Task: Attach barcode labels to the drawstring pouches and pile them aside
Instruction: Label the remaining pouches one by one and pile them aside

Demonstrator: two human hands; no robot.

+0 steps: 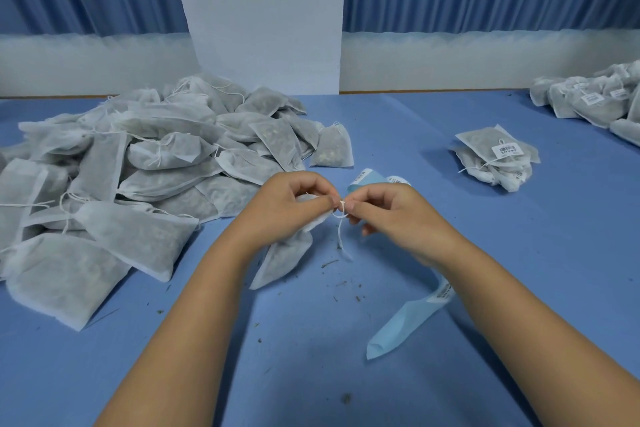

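My left hand [289, 203] grips the neck of a white drawstring pouch [284, 258] that hangs down from it over the blue table. My right hand [384, 213] pinches the pouch's white string [341, 218], which forms a small loop between both hands with its end dangling. A blue label backing strip [401, 321] with barcode labels curls behind and under my right hand. A big heap of unlabelled pouches [138, 163] lies at the left. A small pile of labelled pouches [495, 156] sits at the right.
Another heap of labelled pouches [595, 100] lies at the far right edge. The blue table [311, 374] carries scattered dry crumbs near my hands. A white pillar [263, 10] and blue curtains stand behind the table.
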